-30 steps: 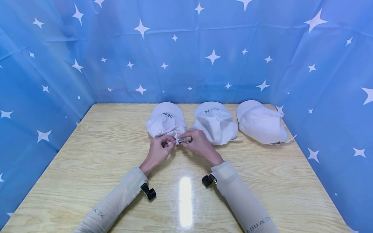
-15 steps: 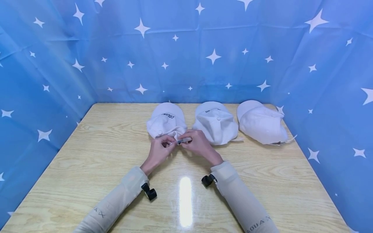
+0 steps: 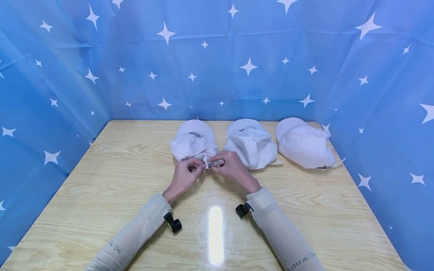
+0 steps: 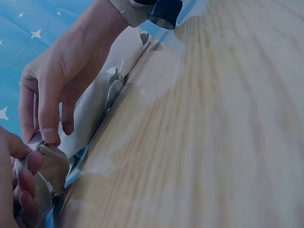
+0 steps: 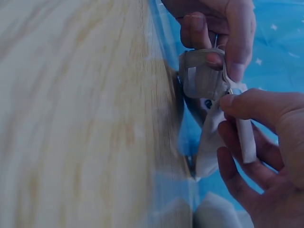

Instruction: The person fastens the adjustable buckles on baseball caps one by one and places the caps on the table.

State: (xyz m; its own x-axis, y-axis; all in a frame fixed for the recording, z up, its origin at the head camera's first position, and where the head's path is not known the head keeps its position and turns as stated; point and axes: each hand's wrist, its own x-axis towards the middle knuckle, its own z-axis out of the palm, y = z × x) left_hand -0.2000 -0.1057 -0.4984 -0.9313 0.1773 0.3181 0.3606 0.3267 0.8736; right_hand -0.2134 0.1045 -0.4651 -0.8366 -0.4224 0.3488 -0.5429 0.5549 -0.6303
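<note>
Three white baseball caps lie in a row at the far side of the table. At the back of the leftmost cap (image 3: 193, 141), both hands meet on its strap. My left hand (image 3: 186, 175) pinches the strap near a small metal buckle, thumb against forefinger. From the other side my right hand (image 3: 232, 167) grips the strap (image 5: 246, 142) by the buckle, and the strap's free end hangs across its fingers in the right wrist view. Fingertips partly cover the buckle, so how the strap runs through it cannot be told.
The middle cap (image 3: 252, 145) sits just right of my right hand, and the right cap (image 3: 305, 145) lies farther over, its strap end sticking out. A wooden table (image 3: 135, 165) carries them. Blue star-patterned cloth (image 3: 217, 75) hangs behind and at both sides.
Both hands stay at the leftmost cap's strap. Only slight finger shifts show, with a little more of the strap and buckle seen between the hands than half a second ago.
</note>
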